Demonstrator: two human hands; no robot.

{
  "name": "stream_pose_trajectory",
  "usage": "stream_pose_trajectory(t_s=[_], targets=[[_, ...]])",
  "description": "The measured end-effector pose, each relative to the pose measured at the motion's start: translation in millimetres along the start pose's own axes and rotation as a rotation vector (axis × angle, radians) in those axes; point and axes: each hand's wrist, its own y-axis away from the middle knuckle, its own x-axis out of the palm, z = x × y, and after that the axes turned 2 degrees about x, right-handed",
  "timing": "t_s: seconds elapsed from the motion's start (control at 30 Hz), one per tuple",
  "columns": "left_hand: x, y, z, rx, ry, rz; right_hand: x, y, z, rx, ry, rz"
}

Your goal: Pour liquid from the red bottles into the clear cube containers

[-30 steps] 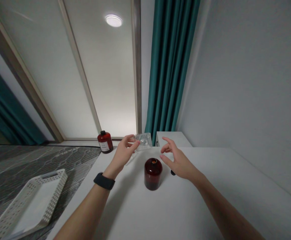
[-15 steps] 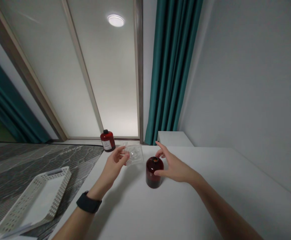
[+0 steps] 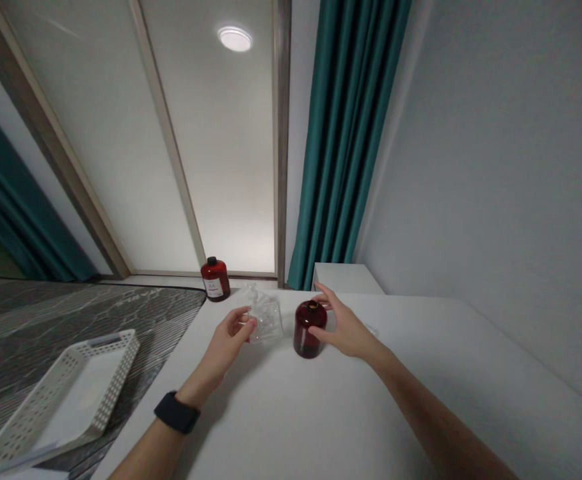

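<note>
My left hand (image 3: 231,335) pinches a clear, square, see-through piece (image 3: 268,321) by its left edge, over the far part of the white table. Its exact kind I cannot make out. Behind it shows a clear object with a narrow top (image 3: 251,291), partly hidden. My right hand (image 3: 343,327) grips a dark amber bottle (image 3: 309,333) with an open mouth, thumb in front and fingers behind. The bottle is upright; whether it touches the table is hard to tell.
A capped amber bottle (image 3: 215,280) with a white label stands at the table's far left corner. The white table (image 3: 291,420) borders a wall on the right. A white perforated basket (image 3: 115,387) is lower left. A small clear item (image 3: 372,330) lies behind my right wrist.
The open amber bottle has moved farther from me with my right hand around it. My left hand has lowered the clear square piece slightly, and the clear narrow-topped object shows more.
</note>
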Motion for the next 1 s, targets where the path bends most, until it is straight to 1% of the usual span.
stream_pose_trajectory(t_s=[0.2,0.27,0.37,0.47,0.53,0.63,0.7,0.73,0.83,0.9,1.0], targets=[[8,7,-1,0.017,-0.031,0.052,15,-7,-27,-0.019,-0.023,-0.18],[9,9,-3,0.012,-0.038,0.055,19,-7,-32,-0.015,-0.028,-0.206],[10,11,-4,0.0,-0.025,0.076,23,-7,-35,-0.014,-0.039,-0.212],[10,11,-3,0.004,-0.005,0.104,24,-6,-29,-0.021,-0.025,-0.249],[11,11,-2,0.008,-0.003,0.116,22,-4,-21,-0.053,0.021,-0.337],[13,13,-3,0.015,0.004,0.124,17,5,-3,-0.147,0.083,-0.499],[15,15,-4,0.016,0.018,0.137,16,16,9,-0.214,0.094,-0.554],[16,16,-4,0.014,0.028,0.145,17,23,14,-0.249,0.103,-0.551],[21,21,-7,0.001,0.063,0.177,27,45,23,-0.33,0.14,-0.423],[25,26,-11,-0.014,0.102,0.208,37,59,23,-0.352,0.173,-0.305],[32,35,-18,-0.034,0.169,0.293,49,71,18,-0.354,0.194,-0.214]])
